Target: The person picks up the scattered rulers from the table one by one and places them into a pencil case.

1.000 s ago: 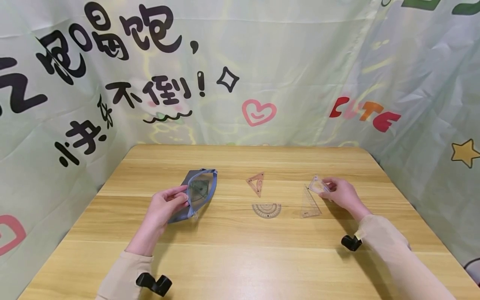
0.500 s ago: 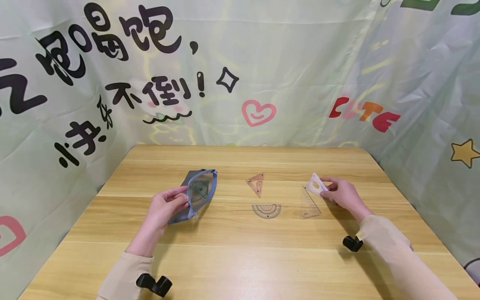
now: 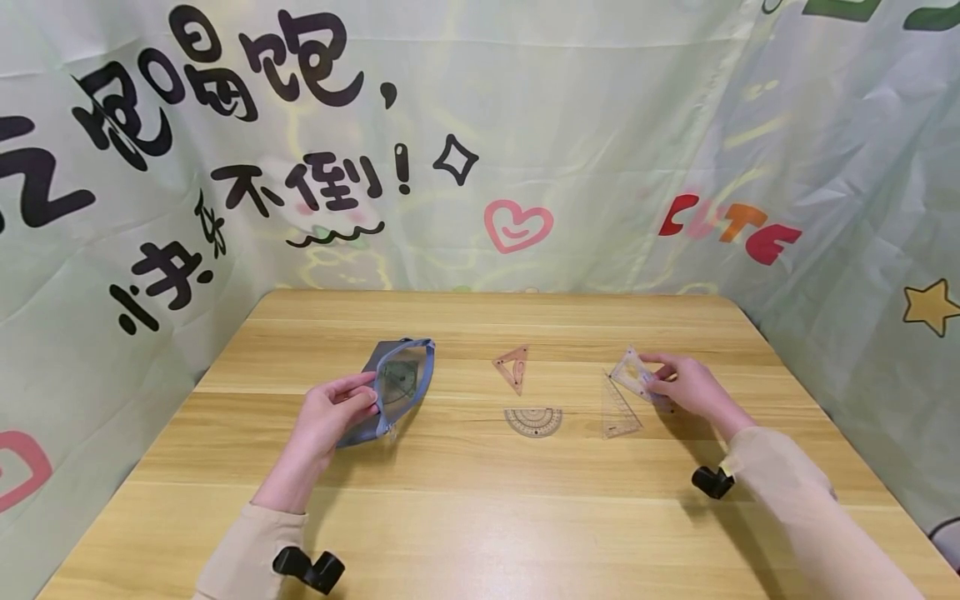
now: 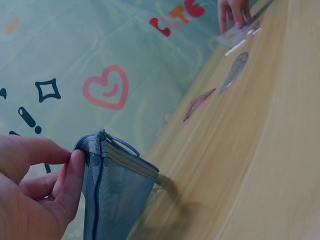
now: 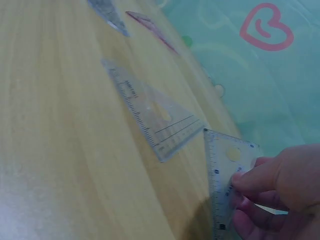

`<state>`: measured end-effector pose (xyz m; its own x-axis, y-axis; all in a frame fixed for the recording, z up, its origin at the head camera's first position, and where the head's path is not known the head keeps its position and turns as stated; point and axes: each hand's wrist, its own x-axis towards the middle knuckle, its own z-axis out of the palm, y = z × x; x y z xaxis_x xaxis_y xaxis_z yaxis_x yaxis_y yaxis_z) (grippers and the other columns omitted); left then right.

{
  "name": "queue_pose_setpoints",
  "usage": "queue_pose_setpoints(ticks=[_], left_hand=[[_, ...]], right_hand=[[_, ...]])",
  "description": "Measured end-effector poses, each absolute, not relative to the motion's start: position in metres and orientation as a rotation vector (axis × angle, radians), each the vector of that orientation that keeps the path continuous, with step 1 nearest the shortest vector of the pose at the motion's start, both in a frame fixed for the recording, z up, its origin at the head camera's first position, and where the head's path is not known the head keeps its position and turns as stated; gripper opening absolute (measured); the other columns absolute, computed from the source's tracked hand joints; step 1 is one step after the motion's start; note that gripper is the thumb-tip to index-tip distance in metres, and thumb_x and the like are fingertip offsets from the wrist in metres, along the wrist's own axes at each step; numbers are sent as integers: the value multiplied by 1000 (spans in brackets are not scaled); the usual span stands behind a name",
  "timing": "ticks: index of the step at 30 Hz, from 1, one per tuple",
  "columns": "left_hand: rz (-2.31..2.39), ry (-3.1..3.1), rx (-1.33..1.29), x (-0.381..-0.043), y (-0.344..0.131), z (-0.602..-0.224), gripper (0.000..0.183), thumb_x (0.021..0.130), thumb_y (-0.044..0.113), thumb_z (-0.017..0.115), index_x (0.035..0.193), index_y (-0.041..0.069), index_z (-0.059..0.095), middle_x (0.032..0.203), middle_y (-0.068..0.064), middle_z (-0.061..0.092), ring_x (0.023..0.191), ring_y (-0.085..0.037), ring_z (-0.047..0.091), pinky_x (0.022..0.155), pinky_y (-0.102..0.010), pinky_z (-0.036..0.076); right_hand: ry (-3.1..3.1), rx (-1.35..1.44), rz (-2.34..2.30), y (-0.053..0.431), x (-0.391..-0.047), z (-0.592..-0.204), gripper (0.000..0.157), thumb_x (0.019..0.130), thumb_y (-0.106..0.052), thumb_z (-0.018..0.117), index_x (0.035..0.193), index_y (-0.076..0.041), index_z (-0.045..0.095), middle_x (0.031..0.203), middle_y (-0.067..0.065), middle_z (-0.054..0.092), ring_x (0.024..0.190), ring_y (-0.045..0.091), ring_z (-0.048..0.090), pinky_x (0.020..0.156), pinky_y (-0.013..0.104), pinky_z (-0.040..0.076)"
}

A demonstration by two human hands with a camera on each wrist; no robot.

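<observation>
My left hand [image 3: 335,414] pinches the near-left edge of a blue mesh zip pouch [image 4: 120,195], whose mouth gapes in the head view. A dark greenish shape [image 3: 400,379] with thin lines shows inside that mouth. Over on the right, my right hand [image 3: 686,386] pinches a clear set square [image 5: 222,175] between thumb and fingers; it has a round hole and a scale along one edge. Just left of it a second clear set square [image 5: 155,115] lies flat, and the corners of the two come close together.
Between the hands, a reddish set square [image 3: 512,369] lies farther back and a clear protractor [image 3: 533,422] nearer. All are on a wooden table [image 3: 480,517]. A printed cloth [image 3: 600,150] hangs behind and at both sides.
My right hand has turned the set square from upright toward lying flatter and drawn slightly right. The left hand and the pouch have stayed put.
</observation>
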<state>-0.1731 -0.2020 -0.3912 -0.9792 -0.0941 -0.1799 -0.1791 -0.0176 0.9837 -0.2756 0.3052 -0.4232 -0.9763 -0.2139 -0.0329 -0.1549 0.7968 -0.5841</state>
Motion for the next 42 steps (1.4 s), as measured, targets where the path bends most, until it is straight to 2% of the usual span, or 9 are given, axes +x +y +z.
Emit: queue_pose_setpoints(ticks=[7,16,29,35,42], left_hand=[[2177,2164,-305,-173,-202,-391,49,94,-2,60,140,-12,46,81,13,63,76,3,64,76,-13,59],[2169,2171,-304,-172,-203,-391,49,95,-1,60,140,-12,46,82,13,62,76,3,64,76,-13,59],[2179,2153,-319,-174,-202,-391,49,94,0,60,140,-10,47,83,12,63,77,2,64,76,-13,59],[2192,2145,-303,-174,-202,-391,48,94,-1,60,140,-11,47,82,12,63,76,2,64,76,-13,59],[2188,2149,-310,-174,-202,-391,48,94,-1,60,140,-11,47,83,12,63,77,2,65,76,-13,59]], right_hand=[[2800,-324,-1000,307,-275,-415,48,96,-5,59,141,5,48,102,24,66,80,16,63,63,24,57],[2778,-310,-1064,302,-276,-405,48,97,-4,57,142,6,46,106,27,64,78,16,62,62,27,57],[2771,-300,-1132,288,-281,-398,47,98,-8,58,142,4,47,107,26,65,77,12,63,66,25,59],[2785,-293,-1156,280,-283,-396,47,99,-11,57,144,1,47,111,26,64,81,13,65,69,24,59],[2767,-284,-1209,270,-287,-394,48,99,-9,57,145,-2,47,113,25,63,90,20,65,75,30,63]])
